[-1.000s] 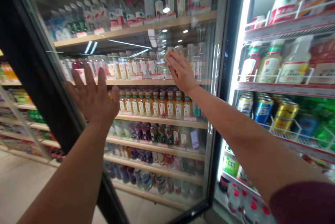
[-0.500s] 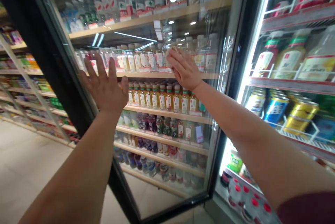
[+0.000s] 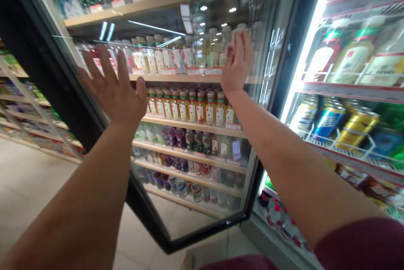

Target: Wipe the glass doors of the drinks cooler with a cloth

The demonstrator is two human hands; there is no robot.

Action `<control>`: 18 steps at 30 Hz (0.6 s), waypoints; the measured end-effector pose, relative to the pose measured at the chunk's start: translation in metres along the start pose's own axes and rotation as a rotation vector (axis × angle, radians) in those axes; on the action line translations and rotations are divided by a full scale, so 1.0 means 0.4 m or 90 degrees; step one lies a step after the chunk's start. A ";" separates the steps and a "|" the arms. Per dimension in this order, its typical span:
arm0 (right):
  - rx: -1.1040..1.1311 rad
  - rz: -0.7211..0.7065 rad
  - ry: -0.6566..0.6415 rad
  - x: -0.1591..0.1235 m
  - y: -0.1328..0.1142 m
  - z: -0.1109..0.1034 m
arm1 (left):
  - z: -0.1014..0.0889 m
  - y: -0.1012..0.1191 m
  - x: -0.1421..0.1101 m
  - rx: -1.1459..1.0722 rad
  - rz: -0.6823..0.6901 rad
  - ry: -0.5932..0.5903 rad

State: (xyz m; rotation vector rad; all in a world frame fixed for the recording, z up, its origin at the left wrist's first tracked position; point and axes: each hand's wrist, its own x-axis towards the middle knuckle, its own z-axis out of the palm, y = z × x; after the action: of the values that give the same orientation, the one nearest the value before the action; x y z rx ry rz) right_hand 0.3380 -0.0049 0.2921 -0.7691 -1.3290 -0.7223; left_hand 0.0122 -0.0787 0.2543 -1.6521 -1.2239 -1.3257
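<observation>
My left hand (image 3: 112, 89) lies flat with fingers spread on the glass of an open cooler door (image 3: 176, 219), near its black left frame. My right hand (image 3: 237, 64) is raised with fingers stretched upward against the same glass, close to the door's hinged right edge. Both hands hold nothing. Through the glass I see store shelves with rows of yellow drink bottles (image 3: 189, 108) and clear water bottles (image 3: 164, 57).
The lit cooler interior (image 3: 347, 93) stands open at the right, with bottles on upper racks and cans (image 3: 328, 120) on a wire shelf. Red-capped bottles (image 3: 277, 215) sit at its bottom. Tiled floor (image 3: 28, 177) and more shelving lie at the left.
My right hand has slid right and turned upright on the glass. My left hand has shifted a little left. The view has dropped and the door's bottom frame sits higher in the picture.
</observation>
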 end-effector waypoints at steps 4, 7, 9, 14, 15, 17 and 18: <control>-0.034 -0.122 -0.156 -0.013 -0.013 -0.003 | 0.007 -0.005 0.000 0.003 0.004 0.007; -0.037 -0.214 -0.287 -0.022 -0.044 -0.019 | 0.013 -0.011 0.003 -0.003 0.005 0.004; -0.042 -0.163 -0.231 -0.022 -0.057 -0.029 | 0.017 -0.015 0.005 -0.001 0.002 0.012; -0.026 -0.160 -0.216 -0.021 -0.061 -0.039 | 0.018 -0.018 0.004 0.006 0.001 0.006; -0.017 -0.204 -0.265 -0.023 -0.060 -0.038 | 0.017 -0.018 0.003 0.008 0.003 0.003; -0.001 -0.243 -0.306 -0.027 -0.055 -0.032 | 0.016 -0.017 0.003 0.008 0.004 -0.002; 0.003 -0.219 -0.274 -0.029 -0.051 -0.028 | 0.016 -0.016 0.004 0.008 0.002 -0.002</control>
State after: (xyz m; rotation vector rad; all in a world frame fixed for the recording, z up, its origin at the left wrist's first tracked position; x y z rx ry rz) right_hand 0.3263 -0.0251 0.2813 -0.7227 -1.8837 -0.8523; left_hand 0.0083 -0.0703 0.2539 -1.6465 -1.2294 -1.3113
